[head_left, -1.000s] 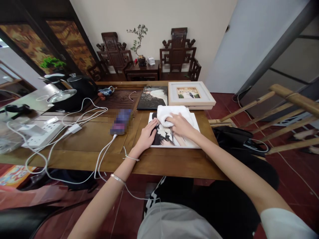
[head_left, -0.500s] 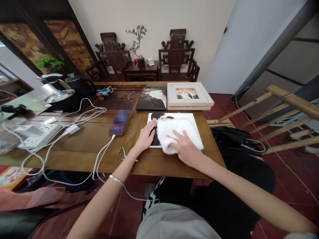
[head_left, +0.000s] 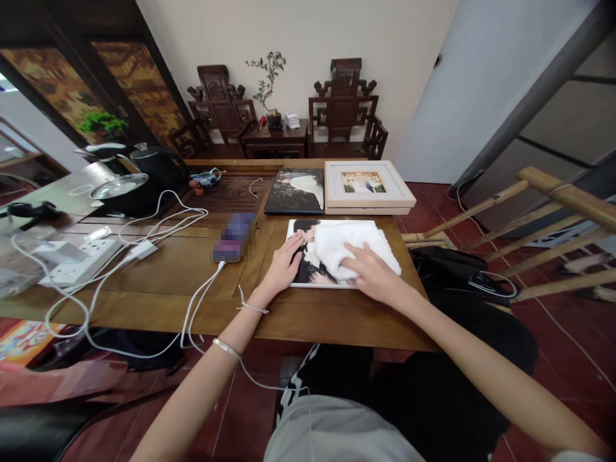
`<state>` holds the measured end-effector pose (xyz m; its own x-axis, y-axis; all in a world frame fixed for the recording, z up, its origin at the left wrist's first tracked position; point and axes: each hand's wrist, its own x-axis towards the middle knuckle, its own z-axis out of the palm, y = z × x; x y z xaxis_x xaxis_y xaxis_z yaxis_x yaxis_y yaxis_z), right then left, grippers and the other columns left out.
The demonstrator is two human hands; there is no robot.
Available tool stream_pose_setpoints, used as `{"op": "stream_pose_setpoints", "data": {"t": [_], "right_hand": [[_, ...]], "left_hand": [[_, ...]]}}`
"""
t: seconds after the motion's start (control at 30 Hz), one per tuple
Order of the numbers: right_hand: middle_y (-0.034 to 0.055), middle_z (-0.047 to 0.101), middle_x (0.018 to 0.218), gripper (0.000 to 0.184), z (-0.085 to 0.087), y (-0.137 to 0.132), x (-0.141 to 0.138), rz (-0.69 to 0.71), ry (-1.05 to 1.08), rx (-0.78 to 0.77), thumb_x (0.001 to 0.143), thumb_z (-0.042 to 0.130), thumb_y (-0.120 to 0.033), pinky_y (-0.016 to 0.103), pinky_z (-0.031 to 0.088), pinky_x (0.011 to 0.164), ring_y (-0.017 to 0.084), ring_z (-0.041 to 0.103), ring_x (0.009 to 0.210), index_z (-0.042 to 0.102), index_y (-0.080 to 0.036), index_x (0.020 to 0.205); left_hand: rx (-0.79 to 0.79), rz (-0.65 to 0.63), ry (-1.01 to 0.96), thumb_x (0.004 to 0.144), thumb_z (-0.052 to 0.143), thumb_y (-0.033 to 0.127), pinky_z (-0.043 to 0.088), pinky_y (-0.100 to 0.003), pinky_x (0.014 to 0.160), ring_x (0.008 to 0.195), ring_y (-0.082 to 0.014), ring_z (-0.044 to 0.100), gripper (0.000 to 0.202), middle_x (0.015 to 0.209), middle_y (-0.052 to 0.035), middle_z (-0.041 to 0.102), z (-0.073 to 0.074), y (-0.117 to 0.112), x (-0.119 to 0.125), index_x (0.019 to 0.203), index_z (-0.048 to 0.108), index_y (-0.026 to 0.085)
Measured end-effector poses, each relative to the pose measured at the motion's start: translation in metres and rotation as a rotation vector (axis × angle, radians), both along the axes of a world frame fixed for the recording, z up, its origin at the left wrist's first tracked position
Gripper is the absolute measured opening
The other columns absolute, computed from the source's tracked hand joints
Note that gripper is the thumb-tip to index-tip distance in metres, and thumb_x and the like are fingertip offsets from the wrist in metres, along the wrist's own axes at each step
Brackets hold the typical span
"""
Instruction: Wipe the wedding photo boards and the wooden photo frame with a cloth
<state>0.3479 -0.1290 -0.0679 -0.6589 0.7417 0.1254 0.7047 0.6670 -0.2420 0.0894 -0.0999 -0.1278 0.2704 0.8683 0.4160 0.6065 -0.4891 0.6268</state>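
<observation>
Near photo point(head_left: 364, 182) in frame point(head_left: 370, 204), white cloth point(head_left: 356, 235)

they wear a grey top point(head_left: 337, 431) and silver bangle point(head_left: 227, 348).

Photo panel point(head_left: 315, 266) near right end of counter point(head_left: 308, 317); cloth point(head_left: 337, 242) on its right part, beneath right hand point(head_left: 375, 273). Left hand point(head_left: 282, 264) at panel's left edge. Behind panel: dark-backed print point(head_left: 296, 192) left, framed picture point(head_left: 364, 182) right, adjacent. Phone point(head_left: 233, 237) left of hands; power strip point(head_left: 81, 263) farther left.
</observation>
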Motion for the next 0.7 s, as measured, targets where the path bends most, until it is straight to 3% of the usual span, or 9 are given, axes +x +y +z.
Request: {"op": "stream_pose_setpoints", "data": {"t": [0.13, 0.27, 0.37, 0.5, 0.7], "right_hand": [[0.0186, 0.065, 0.121, 0.058, 0.005, 0.04, -0.014, -0.122, -0.011, 0.042, 0.071, 0.042, 0.004, 0.062, 0.028, 0.108, 0.033, 0.042, 0.137, 0.063, -0.016, 0.121], [0.0174, 0.067, 0.117, 0.056, 0.008, 0.053, -0.038, -0.153, -0.018, 0.066, 0.075, 0.042, 0.004, 0.065, 0.031, 0.103, 0.037, 0.045, 0.132, 0.063, -0.018, 0.122], [0.0157, 0.065, 0.128, 0.06, 0.005, 0.045, -0.058, -0.043, -0.054, 0.082, 0.075, 0.044, 0.007, 0.069, 0.027, 0.106, 0.037, 0.037, 0.139, 0.061, -0.019, 0.126], [0.0101, 0.051, 0.148, 0.056, -0.002, 0.018, -0.07, 0.199, -0.091, 0.062, 0.075, 0.049, 0.006, 0.072, 0.019, 0.11, 0.038, 0.027, 0.146, 0.065, -0.02, 0.121], [0.0022, 0.052, 0.148, 0.065, -0.002, -0.02, -0.035, 0.357, -0.056, 0.006, 0.068, 0.041, 0.012, 0.069, 0.017, 0.116, 0.031, 0.024, 0.148, 0.069, -0.024, 0.113]], "left_hand": [[-0.01, 0.003, -0.016, 0.097, 0.041, 0.026, 0.027, -0.048, 0.122, 0.145, -0.0226, 0.038, 0.045, 0.153, -0.008, 0.044, 0.0, 0.0, 0.001, 0.139, 0.054, 0.021], [0.019, 0.027, -0.081, 0.1, 0.039, 0.033, 0.028, -0.044, 0.121, 0.143, -0.0222, 0.04, 0.045, 0.152, -0.0081, 0.046, 0.006, -0.004, 0.003, 0.14, 0.053, 0.02], [0.083, 0.083, -0.18, 0.102, 0.035, 0.042, 0.027, -0.043, 0.122, 0.144, -0.0224, 0.038, 0.049, 0.154, -0.0091, 0.044, 0.01, -0.008, 0.003, 0.143, 0.049, 0.019], [0.123, 0.13, -0.253, 0.102, 0.031, 0.05, 0.024, -0.043, 0.123, 0.147, -0.0225, 0.033, 0.056, 0.157, -0.0088, 0.039, 0.012, -0.011, 0.001, 0.148, 0.043, 0.02], [0.079, 0.094, -0.187, 0.102, 0.03, 0.052, 0.023, -0.046, 0.123, 0.148, -0.0236, 0.031, 0.058, 0.157, -0.0096, 0.038, 0.007, -0.008, 0.002, 0.148, 0.043, 0.019]]}}
